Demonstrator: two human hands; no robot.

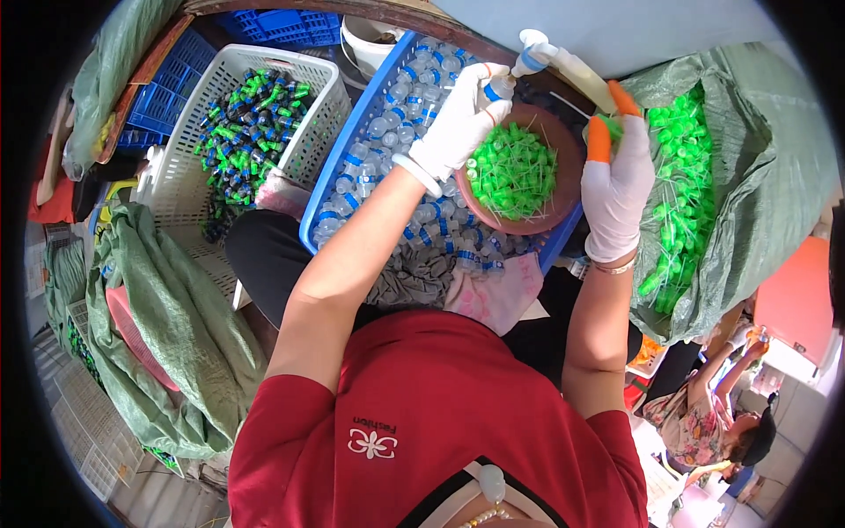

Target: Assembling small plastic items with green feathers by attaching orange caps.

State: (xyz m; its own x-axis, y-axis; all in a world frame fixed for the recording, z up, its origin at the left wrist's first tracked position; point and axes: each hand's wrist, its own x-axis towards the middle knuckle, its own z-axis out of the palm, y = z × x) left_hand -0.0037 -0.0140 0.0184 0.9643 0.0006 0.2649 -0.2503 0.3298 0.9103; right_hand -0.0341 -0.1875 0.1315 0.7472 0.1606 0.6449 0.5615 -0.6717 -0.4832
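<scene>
My left hand (462, 128), in a white glove, is closed around a small clear plastic bottle (499, 89) with a blue band. Just beyond it, a white-and-clear piece with a blue band (532, 57) stands beside a pale bar; whether they are joined I cannot tell. My right hand (619, 194), gloved with orange fingertips, pinches a bright green cap (609, 128); a thin white tube points left from it. Between my hands sits a reddish-brown bowl (570, 189) heaped with green caps on thin tubes (512, 172). Beneath lies a blue crate (339, 158) full of blue-banded clear bottles (387, 132).
A white basket (327, 110) of green, blue and black small pieces stands left. To the right, a green woven sack (757, 167) holds more green caps (682, 194). Another person (704, 414) is at lower right. Blue crates (172, 84) and a white bucket (365, 44) are behind.
</scene>
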